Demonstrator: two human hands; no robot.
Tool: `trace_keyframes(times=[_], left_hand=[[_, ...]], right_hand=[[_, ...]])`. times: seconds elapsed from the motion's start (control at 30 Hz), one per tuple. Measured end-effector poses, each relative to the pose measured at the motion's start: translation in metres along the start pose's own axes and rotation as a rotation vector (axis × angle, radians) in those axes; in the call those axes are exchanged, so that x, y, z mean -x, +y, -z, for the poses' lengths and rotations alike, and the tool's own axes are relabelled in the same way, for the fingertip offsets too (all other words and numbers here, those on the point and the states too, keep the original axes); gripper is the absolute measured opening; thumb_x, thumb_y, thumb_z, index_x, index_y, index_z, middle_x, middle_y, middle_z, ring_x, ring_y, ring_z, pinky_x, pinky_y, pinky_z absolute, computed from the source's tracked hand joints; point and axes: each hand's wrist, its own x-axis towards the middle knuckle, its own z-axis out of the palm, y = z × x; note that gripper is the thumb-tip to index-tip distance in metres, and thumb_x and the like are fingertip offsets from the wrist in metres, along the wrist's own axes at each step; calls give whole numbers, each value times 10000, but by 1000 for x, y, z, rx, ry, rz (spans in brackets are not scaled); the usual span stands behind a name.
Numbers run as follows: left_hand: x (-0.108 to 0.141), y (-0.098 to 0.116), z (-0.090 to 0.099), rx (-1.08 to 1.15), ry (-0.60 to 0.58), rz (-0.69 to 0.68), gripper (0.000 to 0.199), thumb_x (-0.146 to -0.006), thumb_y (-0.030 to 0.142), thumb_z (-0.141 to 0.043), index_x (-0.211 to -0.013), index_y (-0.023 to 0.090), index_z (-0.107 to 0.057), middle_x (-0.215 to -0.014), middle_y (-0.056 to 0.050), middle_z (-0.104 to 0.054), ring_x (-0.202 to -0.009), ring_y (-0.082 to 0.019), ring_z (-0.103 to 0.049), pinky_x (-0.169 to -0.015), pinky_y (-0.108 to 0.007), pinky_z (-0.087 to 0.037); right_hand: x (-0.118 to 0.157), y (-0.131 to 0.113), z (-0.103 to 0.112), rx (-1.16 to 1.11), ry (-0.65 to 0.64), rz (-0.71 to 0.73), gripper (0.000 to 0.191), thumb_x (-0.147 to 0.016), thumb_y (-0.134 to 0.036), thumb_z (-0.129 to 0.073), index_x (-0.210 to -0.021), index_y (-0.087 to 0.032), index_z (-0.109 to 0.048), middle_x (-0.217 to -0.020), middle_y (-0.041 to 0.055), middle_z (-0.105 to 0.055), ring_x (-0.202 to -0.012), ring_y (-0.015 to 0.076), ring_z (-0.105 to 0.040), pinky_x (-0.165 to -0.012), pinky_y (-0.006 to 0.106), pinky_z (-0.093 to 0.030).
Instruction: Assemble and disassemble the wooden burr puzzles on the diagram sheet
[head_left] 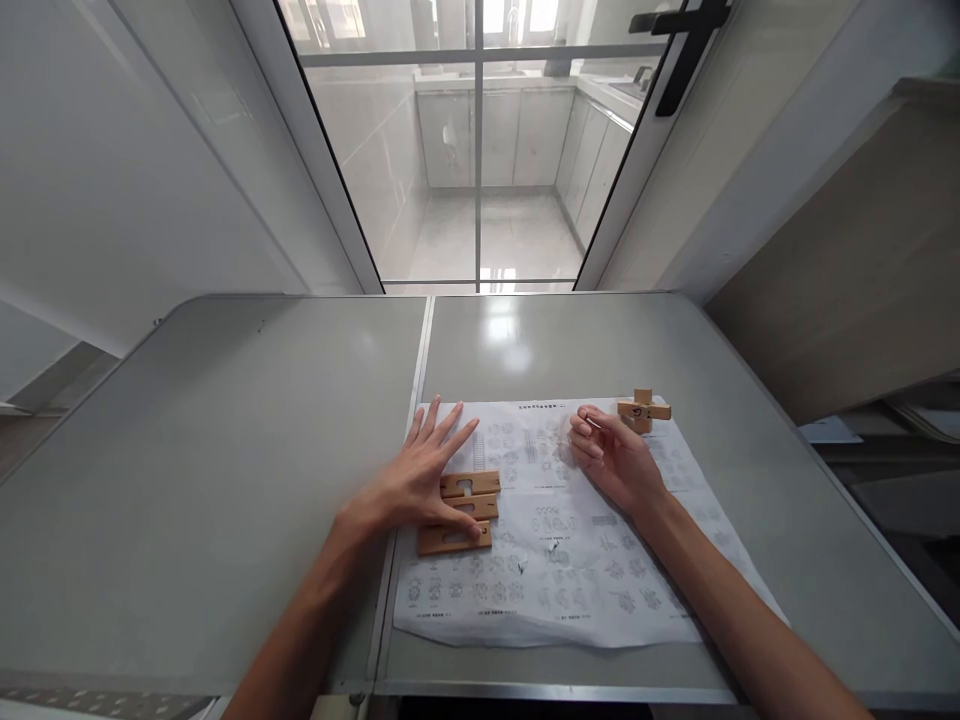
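Three notched wooden pieces lie in a column at the left of the printed sheet (585, 610): a top one (489, 482), a middle one (486, 507) and a bottom one (435, 541). My left hand (420, 480) is spread over their left ends, its thumb touching the bottom piece. Curled loosely above the sheet, my right hand (616, 462) has its thumb and fingers drawn together; whatever they hold, if anything, is too small to make out. Just beyond it, a cross-shaped assembly of wooden pieces (643, 410) sits at the sheet's upper right corner.
The grey folding table (262, 450) has a metal seam (422, 350) running just left of the sheet. Behind its far edge stands a glass door (478, 150) with a black handle (686, 45). Papers (832, 431) lie on a lower surface at the right.
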Motion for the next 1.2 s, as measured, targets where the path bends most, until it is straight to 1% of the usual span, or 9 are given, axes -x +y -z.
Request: trace_keyframes(times=[0.27,0.43,0.6,0.7,0.83,0.93,1.0,1.13,1.2], left_hand=[[-7,21,-20,-61,152,-32,1071,-831,808,-714,-1679,276,-330,-1780,-153,-255,-1666,-435,-135,-1331,-700,-173],[-16,42,-41,-96,186,10,1005,-943,777,-592,-1700,201,-269,-1772,-186,-271,-1676,-395,-105,-1349,-650,-167],[-23,64,-58,-24,279,55,793,-1067,568,-530,-1687,171,-237,-1717,-201,-389,-1662,-391,-205,-1314,-637,-305],[-25,69,-58,33,358,66,534,-1112,340,-445,-1611,175,-348,-1606,-167,-532,-1616,-348,-347,-1296,-607,-362],[-25,69,-54,29,502,157,314,-1060,141,-405,-1331,188,-557,-1304,-135,-659,-1329,-302,-595,-1236,-604,-433],[-24,68,-52,-42,553,195,126,-1037,179,-489,-1105,184,-594,-1179,-143,-623,-1204,-321,-590,-1191,-642,-450],[-24,68,-51,-95,562,203,58,-1022,239,-562,-1013,186,-584,-1147,-143,-593,-1179,-329,-572,-1201,-665,-424],[-23,66,-47,-183,552,195,166,-992,317,-646,-906,197,-568,-1107,-134,-575,-1160,-329,-562,-1228,-677,-388],[-23,66,-45,-219,548,186,190,-981,321,-663,-872,195,-572,-1094,-136,-578,-1170,-334,-559,-1231,-679,-384]], right_hand=[[0,0,1,-5,11,-8,260,-856,-225,-818,-790,-214,-566,-750,-38,-518,-501,69,-397,-443,196,-438],[0,0,1,10,4,-4,266,-855,-224,-816,-790,-210,-558,-750,-38,-505,-501,67,-395,-452,195,-439],[1,3,1,113,-7,27,239,-906,-272,-798,-803,-215,-591,-760,-26,-538,-513,76,-397,-458,201,-430],[4,8,-1,289,-13,81,211,-949,-335,-775,-844,-220,-632,-764,-14,-588,-515,88,-426,-459,226,-395],[14,19,-11,742,-132,209,205,-1001,-342,-716,-835,-236,-659,-661,-21,-576,-555,132,-474,-535,271,-404],[22,27,-19,1109,-377,319,134,-957,-289,-759,-841,-241,-711,-705,-3,-593,-616,154,-497,-570,291,-402],[24,31,-22,1247,-503,416,77,-903,-287,-824,-901,-255,-754,-790,19,-629,-705,179,-553,-638,314,-451],[25,34,-20,1353,-558,517,312,-819,-386,-918,-1087,-301,-783,-963,54,-677,-801,210,-617,-709,349,-530],[25,35,-18,1402,-553,536,358,-824,-426,-917,-1123,-292,-772,-1035,72,-674,-819,211,-632,-713,351,-551]])
